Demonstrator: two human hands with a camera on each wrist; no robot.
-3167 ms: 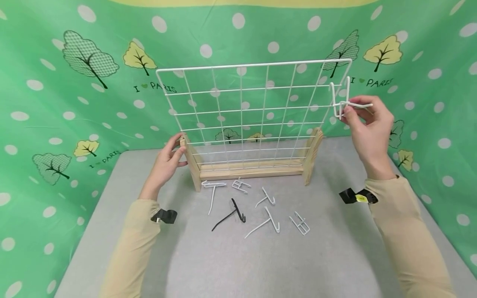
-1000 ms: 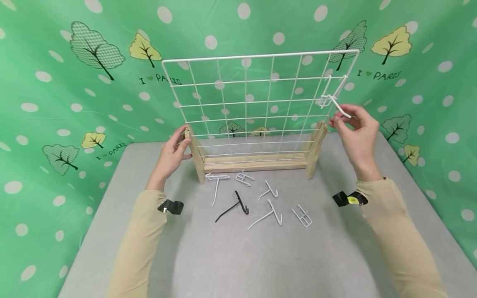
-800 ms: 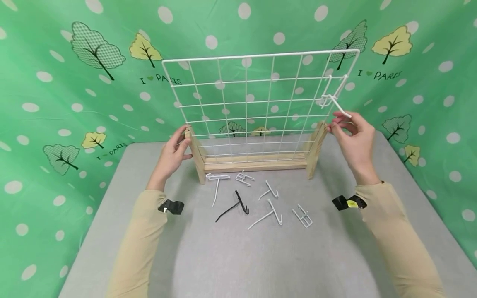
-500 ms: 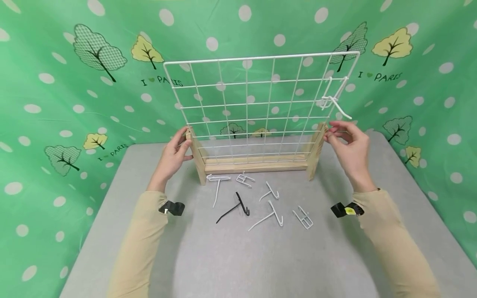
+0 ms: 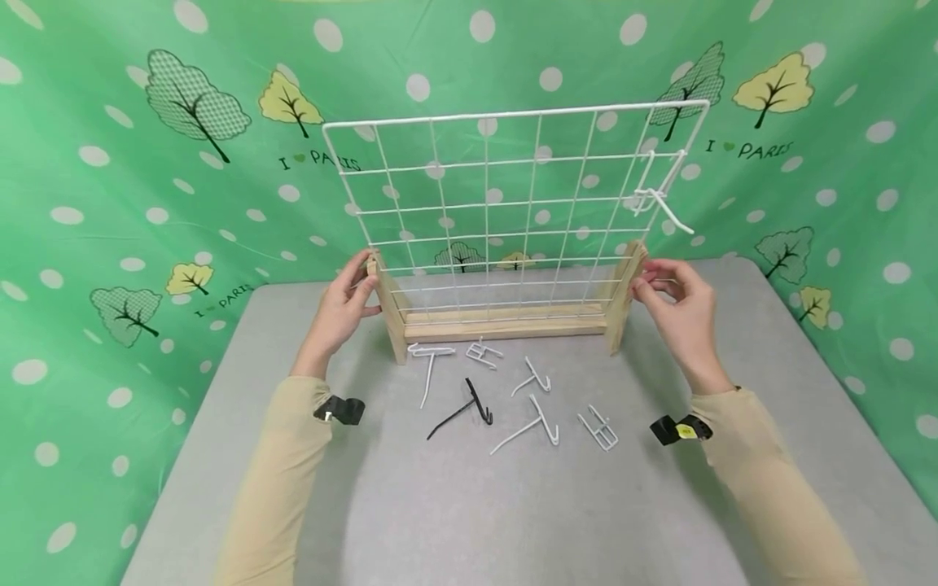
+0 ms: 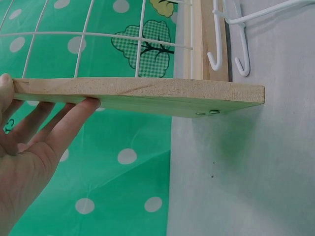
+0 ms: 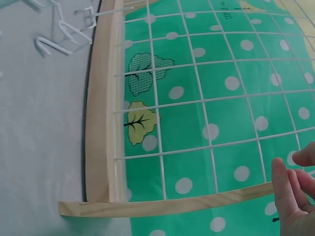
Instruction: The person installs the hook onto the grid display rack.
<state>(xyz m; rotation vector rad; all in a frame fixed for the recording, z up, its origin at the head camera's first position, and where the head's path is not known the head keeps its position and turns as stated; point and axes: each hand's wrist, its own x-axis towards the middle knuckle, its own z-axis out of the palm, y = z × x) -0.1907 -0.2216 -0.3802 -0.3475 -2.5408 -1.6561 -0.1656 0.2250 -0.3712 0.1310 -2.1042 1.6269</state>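
A white wire grid (image 5: pixel 513 115) stands upright in a wooden stand (image 5: pixel 506 330). My left hand (image 5: pixel 339 308) holds the left upright, thumb on its front edge and fingers against its outer face; the left wrist view shows those fingers (image 6: pixel 69 123) spread along the wood. At the right upright (image 5: pixel 621 313), my right hand (image 5: pixel 683 313) has its thumb and fingertips right at the edge, fingers loosely bent. A white wire hook (image 5: pixel 670 214) hangs on the grid's upper right, its prong pointing forward, above my right hand and apart from it.
In front of the stand on the grey table (image 5: pixel 469 521) lie a black hook (image 5: pixel 477 401), several white hooks such as a long one (image 5: pixel 542 418), and a white wire frame piece (image 5: pixel 599 430). A green printed cloth (image 5: pixel 410 49) surrounds the table.
My right hand carried the white hook to the grid and let go of it there. It then moved down to the right upright. My left hand has stayed on the left upright.
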